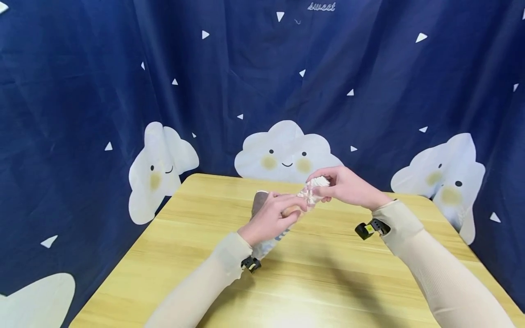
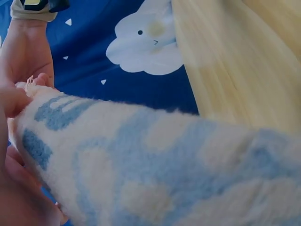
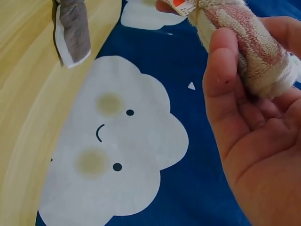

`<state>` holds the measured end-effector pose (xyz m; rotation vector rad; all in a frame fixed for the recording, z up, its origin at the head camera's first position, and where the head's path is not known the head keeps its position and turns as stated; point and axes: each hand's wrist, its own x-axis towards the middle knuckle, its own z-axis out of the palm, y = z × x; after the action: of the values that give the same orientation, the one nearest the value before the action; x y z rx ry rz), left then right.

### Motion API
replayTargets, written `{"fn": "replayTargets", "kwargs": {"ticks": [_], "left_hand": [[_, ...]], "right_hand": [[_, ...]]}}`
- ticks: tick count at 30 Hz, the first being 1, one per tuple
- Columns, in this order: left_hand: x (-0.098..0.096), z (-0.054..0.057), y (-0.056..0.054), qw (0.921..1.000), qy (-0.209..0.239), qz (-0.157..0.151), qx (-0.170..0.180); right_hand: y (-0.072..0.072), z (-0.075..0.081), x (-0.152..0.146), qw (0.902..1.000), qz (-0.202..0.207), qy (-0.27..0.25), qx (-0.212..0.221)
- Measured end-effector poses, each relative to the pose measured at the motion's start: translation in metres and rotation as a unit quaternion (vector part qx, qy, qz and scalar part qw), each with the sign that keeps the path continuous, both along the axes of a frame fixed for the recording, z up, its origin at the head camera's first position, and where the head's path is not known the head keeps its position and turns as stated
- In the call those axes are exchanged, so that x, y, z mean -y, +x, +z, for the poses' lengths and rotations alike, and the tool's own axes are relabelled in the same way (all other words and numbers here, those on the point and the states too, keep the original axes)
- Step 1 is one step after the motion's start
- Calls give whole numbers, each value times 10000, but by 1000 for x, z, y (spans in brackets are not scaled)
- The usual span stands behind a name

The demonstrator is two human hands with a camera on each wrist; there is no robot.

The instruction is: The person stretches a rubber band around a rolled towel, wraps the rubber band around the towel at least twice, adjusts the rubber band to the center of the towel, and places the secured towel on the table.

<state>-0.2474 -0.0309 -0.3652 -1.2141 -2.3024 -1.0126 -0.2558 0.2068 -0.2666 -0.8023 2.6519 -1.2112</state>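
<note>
A rolled pink-and-white terry towel (image 1: pixel 310 193) is held above the table between both hands. My right hand (image 1: pixel 342 184) grips its upper end, thumb on one side and fingers round the other, as the right wrist view shows. My left hand (image 1: pixel 275 215) pinches its lower end, where a small printed label (image 3: pixel 185 6) sticks out. A blue-and-white fuzzy towel (image 2: pixel 136 155) fills the lower left wrist view, its narrow end by the left fingers; in the head view the left hand and wrist partly cover it. A grey cloth (image 1: pixel 259 200) with a white edge lies behind the left hand.
The wooden table (image 1: pixel 197 214) spreads out under both forearms. Behind it hangs a dark blue curtain (image 1: pixel 254 68) printed with smiling clouds and white triangles. A black wrist camera (image 1: pixel 364 230) sticks out from the right wrist, another (image 1: pixel 251 264) from the left.
</note>
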Motion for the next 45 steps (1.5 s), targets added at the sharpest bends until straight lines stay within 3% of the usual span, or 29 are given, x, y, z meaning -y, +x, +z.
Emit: {"fn": "replayTargets", "kwargs": {"ticks": [4, 9, 12, 15, 18, 20, 24, 27, 30, 36, 41, 45], "left_hand": [[2, -3, -3, 9981, 255, -289, 477], [2, -8, -6, 9919, 588, -851, 738], [3, -9, -6, 9896, 612, -941, 894], [4, -9, -5, 9904, 554, -831, 958], [5, -7, -4, 9963, 359, -488, 614], [6, -5, -3, 9991, 304, -219, 191], [7, -1, -3, 9956, 454, 293, -760], [6, 5, -6, 9862, 546, 592, -1447], [3, 12, -9, 9746, 368, 777, -2067], [-2, 23, -10, 9415, -339, 1066, -3180], [-5, 28, -9, 9191, -762, 1054, -3719], [-7, 27, -13, 9147, -924, 961, -3815]], "right_hand": [[-4, 0, -2, 9999, 146, -7, -34], [-8, -4, -5, 9987, 427, -262, 95], [-11, -8, -6, 9972, 615, -385, 204], [-11, -10, -6, 9972, 638, -329, 226], [-11, -8, -3, 9984, 517, -188, 164], [-11, -6, -1, 9990, 413, -95, 108], [-11, -3, 1, 9994, 334, -79, 76], [-12, -4, 1, 9994, 344, -34, 88], [-12, -4, 1, 9993, 340, -6, 132], [-11, -3, 3, 9993, 302, -34, 195], [-12, -3, 5, 9990, 396, 37, 179], [-13, -4, 5, 9990, 394, 65, 215]]}}
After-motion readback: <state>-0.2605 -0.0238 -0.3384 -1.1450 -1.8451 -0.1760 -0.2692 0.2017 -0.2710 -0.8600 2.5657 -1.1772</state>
